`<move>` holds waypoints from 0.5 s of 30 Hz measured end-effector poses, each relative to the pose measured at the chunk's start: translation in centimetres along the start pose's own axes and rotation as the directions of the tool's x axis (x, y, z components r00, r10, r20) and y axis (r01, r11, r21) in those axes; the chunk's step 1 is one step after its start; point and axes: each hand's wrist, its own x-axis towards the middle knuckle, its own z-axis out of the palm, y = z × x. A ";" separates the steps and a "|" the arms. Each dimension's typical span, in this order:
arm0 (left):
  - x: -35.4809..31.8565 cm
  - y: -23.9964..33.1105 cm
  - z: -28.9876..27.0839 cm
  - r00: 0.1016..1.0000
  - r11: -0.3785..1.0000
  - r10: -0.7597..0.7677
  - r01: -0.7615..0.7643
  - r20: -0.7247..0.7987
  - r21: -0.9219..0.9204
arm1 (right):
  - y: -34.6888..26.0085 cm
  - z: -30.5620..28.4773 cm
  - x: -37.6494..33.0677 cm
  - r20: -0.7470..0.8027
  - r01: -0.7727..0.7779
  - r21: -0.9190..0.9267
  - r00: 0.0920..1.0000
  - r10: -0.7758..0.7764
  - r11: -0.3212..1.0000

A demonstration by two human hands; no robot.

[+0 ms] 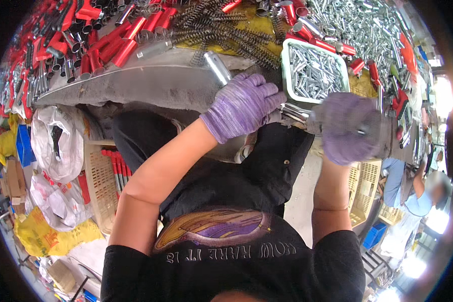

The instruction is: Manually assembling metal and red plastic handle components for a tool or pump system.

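Bright, w/ blown-out glare [443, 95] far R, heavy motion blur on R hand [351, 128], fisheye bend at rim

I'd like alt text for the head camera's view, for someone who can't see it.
A purple-gloved left hand holds a silver tube at a grey bench; the gloved right hand is blurred. Beyond lie a pale tray of small metal parts, dark coil springs and red tubes.
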 end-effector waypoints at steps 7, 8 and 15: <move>-0.1 -0.1 0.2 1.000 1.000 0.001 -0.001 -0.003 -0.021 | 0.4 -1.2 -0.4 -0.123 0.235 -0.015 0.964 -0.236 0.972; 0.2 -0.1 0.2 1.000 1.000 0.010 -0.010 -0.010 -0.022 | 0.6 -1.5 0.5 0.067 0.164 0.111 0.983 -0.172 0.980; 0.0 0.8 -0.6 0.998 0.998 0.052 -0.051 -0.024 0.033 | -6.7 -8.3 1.5 -0.167 -0.049 -0.915 0.950 -0.264 0.401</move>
